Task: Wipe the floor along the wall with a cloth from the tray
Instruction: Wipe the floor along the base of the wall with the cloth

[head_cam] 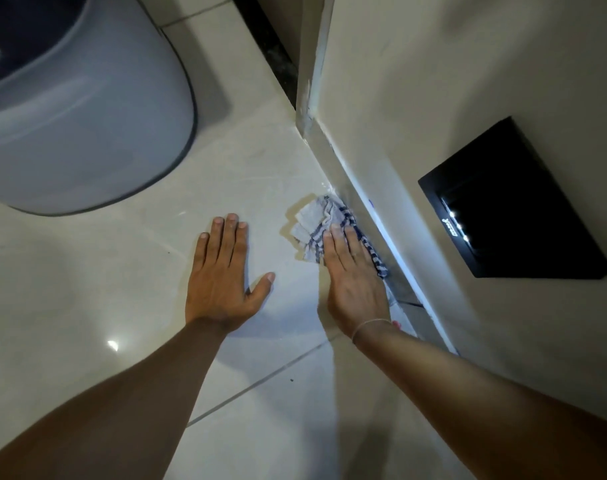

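The wiping is looking well underway: the glossy tiled floor (260, 174) is gleaming wet beside the wall (433, 98), with the stretch toward the corner probably remaining. A grey appliance (87, 116) is standing nearby. The left hand (222, 282) is lying flat and open, bracing; the right hand (354, 282) is pressing, fingers extended, on the checked cloth (315, 220) against the skirting.

Right hand (355, 285) flat on cloth (317, 221), seemingly damp.
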